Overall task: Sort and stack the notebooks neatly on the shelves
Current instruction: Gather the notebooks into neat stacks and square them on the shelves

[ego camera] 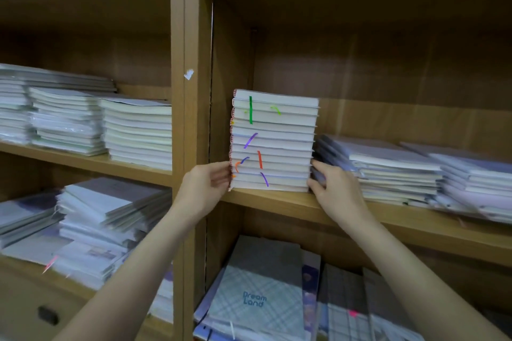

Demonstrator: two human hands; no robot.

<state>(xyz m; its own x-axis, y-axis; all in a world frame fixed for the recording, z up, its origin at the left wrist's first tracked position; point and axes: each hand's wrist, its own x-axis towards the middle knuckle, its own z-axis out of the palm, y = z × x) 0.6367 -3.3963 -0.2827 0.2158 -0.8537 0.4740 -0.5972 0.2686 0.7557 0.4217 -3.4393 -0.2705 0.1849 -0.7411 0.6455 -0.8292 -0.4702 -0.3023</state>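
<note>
Cream-paged notebook stack [273,141] with green, purple, orange ribbons, grey plaid notebook [257,299], tan wooden shelf [277,199]

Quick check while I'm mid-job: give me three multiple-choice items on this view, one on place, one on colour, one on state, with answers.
1. Where does the tall stack stand?
A. middle right shelf, against the divider
B. bottom left shelf
C. top shelf

2. What colour is the straight ribbon near the stack's top?
A. green
B. black
C. pink

3. How do the hands meet the stack?
A. both rest on top
B. one at each side of its base
C. neither is near it

Answers: 1 A, it sits on the shelf beside the divider. 2 A, the strip is green. 3 B, the left hand and right hand flank its lowest notebooks.
</note>
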